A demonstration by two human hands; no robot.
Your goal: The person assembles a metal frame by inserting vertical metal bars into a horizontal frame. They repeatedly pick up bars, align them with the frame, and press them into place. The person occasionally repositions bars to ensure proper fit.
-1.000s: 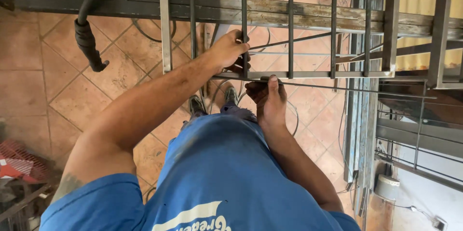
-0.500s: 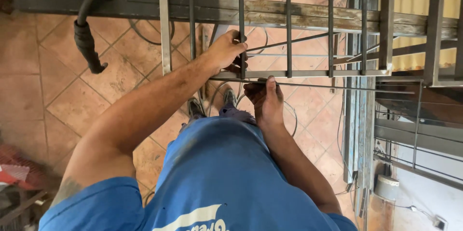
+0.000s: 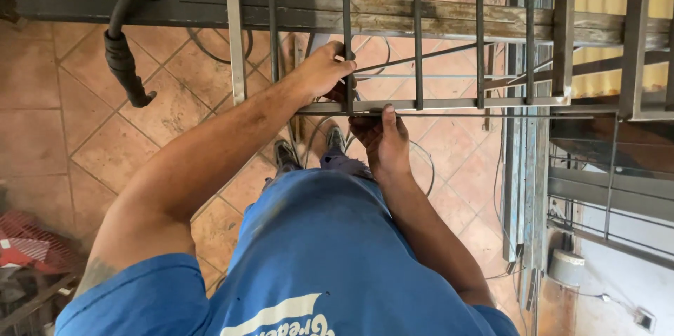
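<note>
While the left hand point(image 3: 324, 69) grips an upright bar point(image 3: 346, 27) at frame centre, the right hand point(image 3: 385, 141), just below and closer, pinches the thin rod point(image 3: 491, 115) running rightward under the crossbar point(image 3: 449, 104).

My shirt point(image 3: 309, 266) is blue, with white lettering low on its front. The metal grille point(image 3: 414, 106) above the shirt is dark grey steel with rust-brown streaks along its top rail. Beneath the grille, the floor tiles point(image 3: 56, 132) are terracotta orange with pale grout lines in a diagonal grid. Left of the grille hangs a black cable point(image 3: 123, 62). Lower left of the shirt lies a red mesh point(image 3: 28, 241).
</note>
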